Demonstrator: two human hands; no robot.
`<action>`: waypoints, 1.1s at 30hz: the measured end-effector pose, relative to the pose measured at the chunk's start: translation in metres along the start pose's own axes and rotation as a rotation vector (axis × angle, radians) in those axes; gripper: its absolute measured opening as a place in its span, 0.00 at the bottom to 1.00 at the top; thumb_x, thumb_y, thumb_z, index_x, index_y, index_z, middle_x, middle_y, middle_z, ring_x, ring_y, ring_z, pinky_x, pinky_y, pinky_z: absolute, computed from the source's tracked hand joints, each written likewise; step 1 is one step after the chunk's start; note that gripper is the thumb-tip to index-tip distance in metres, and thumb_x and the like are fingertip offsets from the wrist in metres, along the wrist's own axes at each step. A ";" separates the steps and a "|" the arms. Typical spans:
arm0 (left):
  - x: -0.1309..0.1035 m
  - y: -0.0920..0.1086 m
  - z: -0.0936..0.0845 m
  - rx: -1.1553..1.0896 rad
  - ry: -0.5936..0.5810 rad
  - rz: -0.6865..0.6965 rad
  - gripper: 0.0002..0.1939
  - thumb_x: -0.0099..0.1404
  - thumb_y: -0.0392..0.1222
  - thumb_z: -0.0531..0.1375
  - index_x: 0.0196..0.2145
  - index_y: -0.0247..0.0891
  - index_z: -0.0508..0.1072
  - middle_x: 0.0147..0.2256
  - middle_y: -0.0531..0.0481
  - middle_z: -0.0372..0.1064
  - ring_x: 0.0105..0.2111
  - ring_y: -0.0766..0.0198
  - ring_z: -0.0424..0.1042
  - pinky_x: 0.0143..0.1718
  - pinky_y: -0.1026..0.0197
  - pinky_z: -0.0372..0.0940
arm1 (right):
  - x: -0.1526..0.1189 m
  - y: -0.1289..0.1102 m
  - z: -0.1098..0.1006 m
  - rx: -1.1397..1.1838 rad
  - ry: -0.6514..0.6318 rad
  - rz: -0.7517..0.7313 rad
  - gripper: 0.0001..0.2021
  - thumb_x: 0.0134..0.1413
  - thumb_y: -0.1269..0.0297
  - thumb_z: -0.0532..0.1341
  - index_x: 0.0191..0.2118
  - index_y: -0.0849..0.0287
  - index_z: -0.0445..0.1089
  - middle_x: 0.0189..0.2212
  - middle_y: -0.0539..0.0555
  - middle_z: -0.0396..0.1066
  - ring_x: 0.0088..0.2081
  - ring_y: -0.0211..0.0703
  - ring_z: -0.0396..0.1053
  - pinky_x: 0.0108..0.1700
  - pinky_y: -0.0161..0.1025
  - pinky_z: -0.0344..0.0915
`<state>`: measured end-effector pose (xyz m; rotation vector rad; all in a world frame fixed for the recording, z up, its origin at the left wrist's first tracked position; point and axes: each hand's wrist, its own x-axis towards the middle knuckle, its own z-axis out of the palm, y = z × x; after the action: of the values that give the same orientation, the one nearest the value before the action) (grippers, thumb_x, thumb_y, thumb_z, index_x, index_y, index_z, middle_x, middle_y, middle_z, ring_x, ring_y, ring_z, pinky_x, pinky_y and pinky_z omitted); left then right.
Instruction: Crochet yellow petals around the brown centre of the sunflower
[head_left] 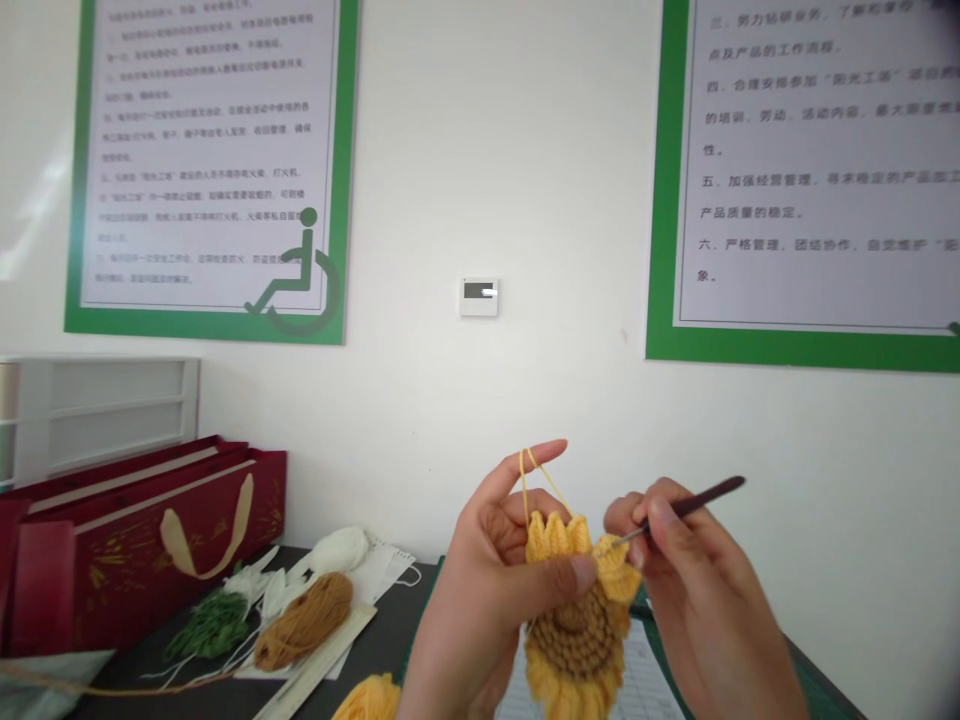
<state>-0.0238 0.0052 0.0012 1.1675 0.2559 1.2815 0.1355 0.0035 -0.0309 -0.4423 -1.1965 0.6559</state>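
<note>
A crocheted sunflower with a brown centre and yellow petals is pinched between the thumb and fingers of my left hand. Yellow yarn loops over that hand's raised index finger and runs down to the petals. My right hand grips a crochet hook with a dark handle, pen-fashion. The hook's metal tip meets the upper petals, close to my left thumb. Whether a stitch is on the tip is too small to tell.
At left on the dark table lie a brown yarn skein, green yarn and white yarn. A yellow yarn ball sits beside my left wrist. Red gift bags stand behind, against the wall. A printed sheet lies under my hands.
</note>
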 end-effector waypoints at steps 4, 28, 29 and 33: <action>0.001 -0.004 -0.002 -0.037 -0.012 0.028 0.37 0.48 0.31 0.78 0.56 0.44 0.77 0.30 0.56 0.69 0.29 0.69 0.71 0.35 0.64 0.65 | 0.002 0.010 0.004 0.291 -0.151 0.159 0.12 0.64 0.54 0.64 0.33 0.53 0.65 0.30 0.48 0.65 0.32 0.37 0.64 0.35 0.35 0.66; 0.002 -0.006 -0.010 0.417 -0.235 0.462 0.22 0.67 0.34 0.67 0.57 0.50 0.79 0.44 0.47 0.77 0.53 0.55 0.67 0.59 0.52 0.58 | 0.002 0.019 0.006 -0.108 0.012 -0.253 0.03 0.64 0.65 0.65 0.38 0.50 0.75 0.42 0.51 0.74 0.45 0.40 0.74 0.45 0.36 0.74; 0.001 -0.008 -0.006 0.342 -0.190 0.422 0.18 0.67 0.35 0.67 0.54 0.48 0.81 0.39 0.47 0.79 0.51 0.56 0.68 0.58 0.53 0.59 | 0.000 0.019 0.008 -0.099 0.086 -0.283 0.02 0.64 0.64 0.65 0.37 0.51 0.75 0.42 0.51 0.73 0.45 0.40 0.74 0.45 0.35 0.74; 0.003 -0.018 0.006 -0.087 -0.043 0.106 0.07 0.67 0.38 0.67 0.42 0.38 0.84 0.29 0.49 0.77 0.35 0.63 0.72 0.47 0.59 0.64 | -0.004 0.017 0.019 -0.018 0.259 -0.362 0.02 0.62 0.63 0.67 0.37 0.52 0.75 0.40 0.51 0.71 0.44 0.40 0.72 0.44 0.38 0.73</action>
<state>-0.0074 0.0075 -0.0093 1.1449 0.1071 1.3450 0.1130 0.0133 -0.0387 -0.3034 -1.0015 0.2666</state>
